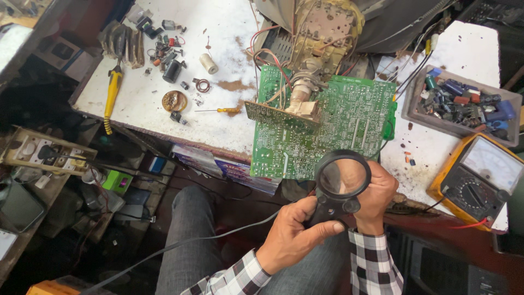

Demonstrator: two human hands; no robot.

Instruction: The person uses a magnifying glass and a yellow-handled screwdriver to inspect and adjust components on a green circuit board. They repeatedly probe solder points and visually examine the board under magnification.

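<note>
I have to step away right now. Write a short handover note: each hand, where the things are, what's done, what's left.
Left hand: gripping the black handle of the magnifying glass, which has a cord trailing down left.
Right hand: cupped behind the lens, steadying it.
Green circuit board: solder side up, overhanging the front edge of the white workbench, still wired to the set behind it.
Yellow multimeter at right with its leads attached; tray of components behind it; small screwdriver left of the board.
Done: board pulled out and exposed.
Left: lens is below the board's edge, not yet over the traces; no tool or probe in hand.
</note>
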